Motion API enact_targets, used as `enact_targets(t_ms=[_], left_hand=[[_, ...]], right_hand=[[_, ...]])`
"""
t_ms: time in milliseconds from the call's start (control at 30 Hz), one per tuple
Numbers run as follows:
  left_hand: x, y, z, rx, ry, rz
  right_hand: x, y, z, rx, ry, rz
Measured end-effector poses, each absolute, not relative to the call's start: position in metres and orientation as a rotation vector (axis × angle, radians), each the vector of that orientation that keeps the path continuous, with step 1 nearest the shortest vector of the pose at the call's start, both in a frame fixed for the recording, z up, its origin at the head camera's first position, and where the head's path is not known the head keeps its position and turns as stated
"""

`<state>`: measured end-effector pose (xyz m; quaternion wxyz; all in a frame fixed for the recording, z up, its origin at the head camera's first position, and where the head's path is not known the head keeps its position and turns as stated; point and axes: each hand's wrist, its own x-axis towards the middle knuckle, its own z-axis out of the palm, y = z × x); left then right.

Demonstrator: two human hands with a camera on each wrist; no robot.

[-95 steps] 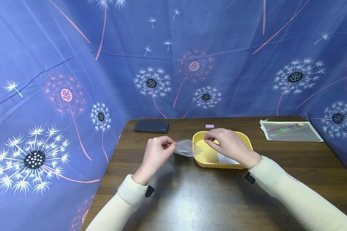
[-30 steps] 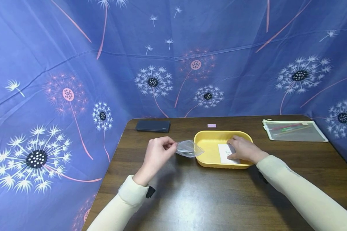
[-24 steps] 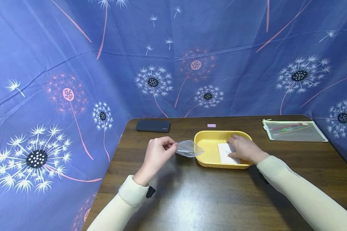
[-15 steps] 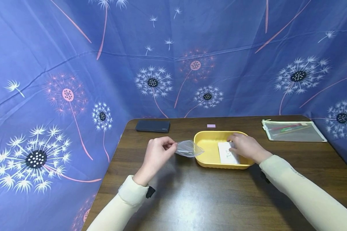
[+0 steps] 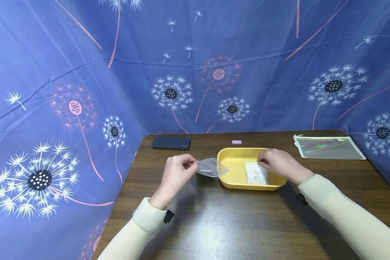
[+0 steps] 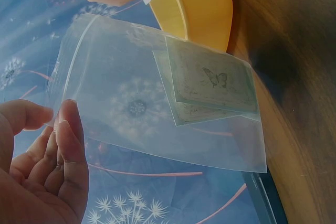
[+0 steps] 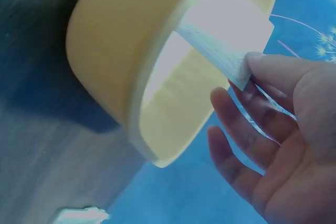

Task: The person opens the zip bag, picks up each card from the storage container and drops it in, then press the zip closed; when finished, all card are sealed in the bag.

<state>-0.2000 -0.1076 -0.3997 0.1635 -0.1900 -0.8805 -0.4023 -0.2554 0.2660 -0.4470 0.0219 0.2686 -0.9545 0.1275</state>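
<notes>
My left hand point(image 5: 178, 171) pinches a clear zip bag point(image 5: 211, 167) by its zip end, left of the yellow tray point(image 5: 243, 186). Inside the bag, in the left wrist view, lie two greenish cards point(image 6: 218, 80), the upper one printed with a butterfly. My right hand point(image 5: 281, 164) is over the tray's right part, pinching a white card point(image 5: 256, 175) between thumb and fingers at its corner. That card has a small dark drawing and tilts up inside the tray. In the right wrist view, the other fingers point(image 7: 244, 129) spread below it.
A dark flat case point(image 5: 171, 142) lies at the table's back left. Behind the tray sits a small purple eraser point(image 5: 237, 142). At the back right is a mesh zip pouch point(image 5: 328, 150) with several pens inside. A patterned blue cloth point(image 5: 195, 90) hangs behind the table.
My right hand has come down into the tray, drawn back slightly to the right and lifted a card's edge. The left hand keeps holding the bag in the same place.
</notes>
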Motion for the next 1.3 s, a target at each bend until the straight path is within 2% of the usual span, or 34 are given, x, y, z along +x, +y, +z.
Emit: enact_targets(t_ms=[767, 1300], left_hand=[[-0.200, -0.107, -0.400, -0.548, -2.515, -1.141], [-0.201, -0.105, -0.397, -0.551, -2.514, -1.145]], right_hand=[[-0.242, 0.263, -0.424, 0.898, -2.982, 0.575], [-0.229, 0.243, -0.402, 0.821, -2.543, 0.621]])
